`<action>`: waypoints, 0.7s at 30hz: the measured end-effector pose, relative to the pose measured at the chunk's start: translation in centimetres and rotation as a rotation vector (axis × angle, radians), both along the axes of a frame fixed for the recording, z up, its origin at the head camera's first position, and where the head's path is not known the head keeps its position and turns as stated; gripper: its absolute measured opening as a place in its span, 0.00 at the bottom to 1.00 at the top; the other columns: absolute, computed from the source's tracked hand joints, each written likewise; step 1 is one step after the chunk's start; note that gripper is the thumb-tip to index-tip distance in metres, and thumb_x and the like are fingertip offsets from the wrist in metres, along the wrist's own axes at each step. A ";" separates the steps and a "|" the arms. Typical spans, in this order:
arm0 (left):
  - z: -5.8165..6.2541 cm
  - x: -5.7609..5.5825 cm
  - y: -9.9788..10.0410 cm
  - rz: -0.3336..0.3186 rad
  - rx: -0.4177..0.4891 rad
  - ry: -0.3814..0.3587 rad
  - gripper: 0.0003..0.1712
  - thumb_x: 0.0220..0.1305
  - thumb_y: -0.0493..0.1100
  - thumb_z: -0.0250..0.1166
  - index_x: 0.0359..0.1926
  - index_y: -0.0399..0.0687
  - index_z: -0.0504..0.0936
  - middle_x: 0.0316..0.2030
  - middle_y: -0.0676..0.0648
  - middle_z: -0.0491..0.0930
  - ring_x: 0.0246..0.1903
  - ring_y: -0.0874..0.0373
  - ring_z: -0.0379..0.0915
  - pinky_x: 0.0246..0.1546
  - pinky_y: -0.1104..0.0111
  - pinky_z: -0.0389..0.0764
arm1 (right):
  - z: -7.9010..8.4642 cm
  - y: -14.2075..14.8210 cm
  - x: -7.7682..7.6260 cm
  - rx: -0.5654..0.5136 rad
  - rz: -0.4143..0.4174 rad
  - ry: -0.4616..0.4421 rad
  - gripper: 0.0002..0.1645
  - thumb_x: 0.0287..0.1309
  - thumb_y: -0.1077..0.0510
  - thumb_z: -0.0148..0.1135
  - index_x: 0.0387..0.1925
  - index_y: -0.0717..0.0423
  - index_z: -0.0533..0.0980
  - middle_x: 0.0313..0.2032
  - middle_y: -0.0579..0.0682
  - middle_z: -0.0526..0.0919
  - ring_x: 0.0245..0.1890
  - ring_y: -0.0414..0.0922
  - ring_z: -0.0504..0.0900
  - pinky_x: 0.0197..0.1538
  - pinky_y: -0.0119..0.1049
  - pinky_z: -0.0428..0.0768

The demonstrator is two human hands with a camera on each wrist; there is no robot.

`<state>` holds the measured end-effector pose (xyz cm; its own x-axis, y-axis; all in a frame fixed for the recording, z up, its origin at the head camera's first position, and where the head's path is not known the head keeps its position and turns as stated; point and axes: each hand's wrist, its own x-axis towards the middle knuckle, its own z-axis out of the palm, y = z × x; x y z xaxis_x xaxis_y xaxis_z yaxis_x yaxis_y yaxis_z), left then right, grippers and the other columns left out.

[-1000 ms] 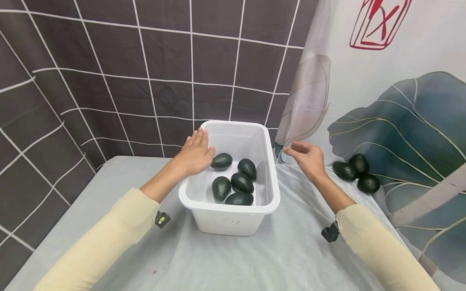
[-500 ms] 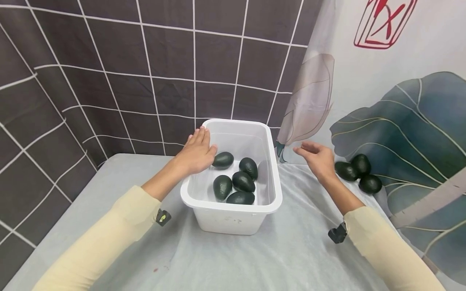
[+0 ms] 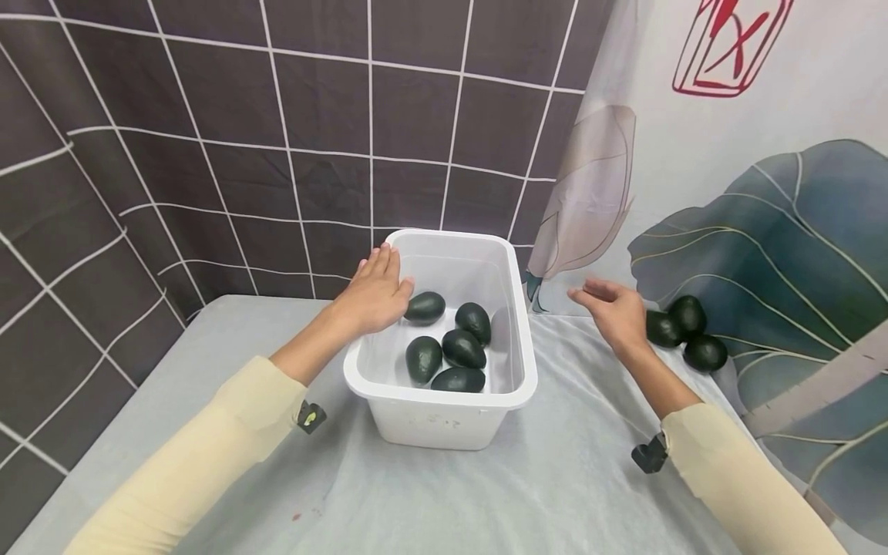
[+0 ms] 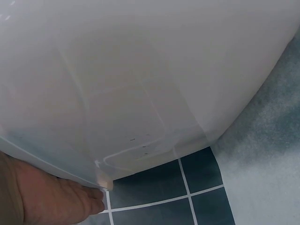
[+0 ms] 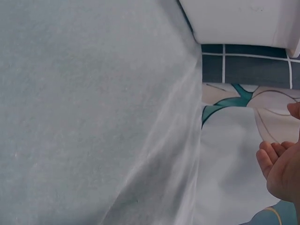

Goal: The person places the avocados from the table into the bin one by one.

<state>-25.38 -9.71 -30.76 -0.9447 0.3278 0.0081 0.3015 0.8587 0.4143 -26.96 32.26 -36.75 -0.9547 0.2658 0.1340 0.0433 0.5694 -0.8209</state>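
Note:
A white plastic tub (image 3: 437, 424) holds several dark green avocados (image 3: 463, 348) on its floor. On the tub's left rim rests my left hand (image 3: 371, 301), fingers straight and together, thumb over the inside beside one avocado (image 3: 425, 307). The left wrist view has this hand (image 4: 56, 199) along the rim, with the tub wall (image 4: 131, 93) filling most of the picture. To the right of the tub my right hand (image 3: 617, 312) hovers with loosely bent fingers and nothing in them. Just beyond it lie three avocados (image 3: 704, 353), one partly hidden behind the hand.
A pale grey cloth (image 3: 590, 478) covers the table, creased to the right of the tub. Behind stands a dark curtain (image 3: 312, 100) with white grid lines. A white cloth with a leaf print (image 3: 777, 247) hangs at the right, close to the three avocados.
My right hand has moved right, away from the tub and closer to the three avocados, and now overlaps one of them. My left hand has stayed on the rim.

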 end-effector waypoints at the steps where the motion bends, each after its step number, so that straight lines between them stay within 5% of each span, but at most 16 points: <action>1: 0.0 0.0 0.0 0.000 -0.001 0.000 0.46 0.89 0.56 0.35 0.89 0.26 0.37 0.91 0.29 0.30 0.93 0.33 0.25 0.94 0.45 0.33 | 0.0 0.1 0.0 0.004 -0.003 0.002 0.46 0.71 0.31 0.75 0.77 0.54 0.80 0.72 0.56 0.87 0.74 0.55 0.85 0.55 0.21 0.78; 6: -0.1 0.0 0.0 -0.003 0.002 0.000 0.46 0.89 0.55 0.36 0.89 0.26 0.37 0.91 0.29 0.29 0.93 0.33 0.25 0.94 0.45 0.33 | -0.2 0.7 0.3 0.033 -0.022 0.019 0.45 0.70 0.30 0.74 0.75 0.54 0.82 0.70 0.56 0.88 0.67 0.50 0.88 0.51 0.19 0.77; 13: -0.1 0.2 0.0 -0.002 0.007 -0.011 0.46 0.89 0.55 0.35 0.89 0.27 0.36 0.91 0.29 0.28 0.93 0.33 0.24 0.94 0.46 0.32 | -0.7 1.8 0.4 0.021 -0.074 0.010 0.44 0.70 0.31 0.75 0.76 0.52 0.82 0.70 0.57 0.88 0.49 0.23 0.80 0.50 0.18 0.78; 21: -0.1 0.2 0.0 -0.002 0.007 -0.003 0.46 0.89 0.55 0.35 0.89 0.27 0.37 0.91 0.29 0.29 0.93 0.33 0.24 0.94 0.45 0.32 | -1.0 2.5 0.3 0.024 -0.124 -0.003 0.45 0.67 0.30 0.77 0.76 0.48 0.82 0.70 0.54 0.88 0.47 0.20 0.78 0.49 0.18 0.77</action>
